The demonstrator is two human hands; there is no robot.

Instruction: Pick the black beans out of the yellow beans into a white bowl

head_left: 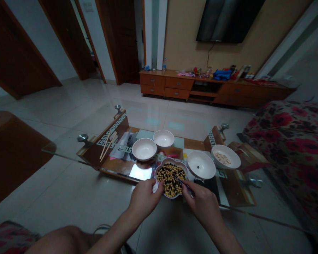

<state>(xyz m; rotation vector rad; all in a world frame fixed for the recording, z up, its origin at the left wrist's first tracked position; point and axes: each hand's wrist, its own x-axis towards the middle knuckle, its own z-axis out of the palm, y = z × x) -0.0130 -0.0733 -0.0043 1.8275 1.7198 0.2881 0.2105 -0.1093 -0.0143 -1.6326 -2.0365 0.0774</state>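
Note:
A flower-shaped bowl [161,163] full of mixed yellow and black beans [172,174] sits at the near edge of the glass table. My left hand [145,194] grips its left rim, thumb over the edge. In my right hand [202,197] is a slim dark tool [179,180] with its tip among the beans; its exact kind is unclear. Just right of the beans, a white bowl [208,167] contains one black bean [198,167]. Farther right, another white bowl [234,161] has pale flat pieces in it. Two white bowls [144,149] without visible contents stand behind.
Chopsticks [108,145] lie at the left of the glass table [69,155], by clear plastic sheets [123,144]. Metal supports [82,138] join glass and wooden base. A flowered cover [288,137] is at right; a low cabinet [178,83] stands beyond.

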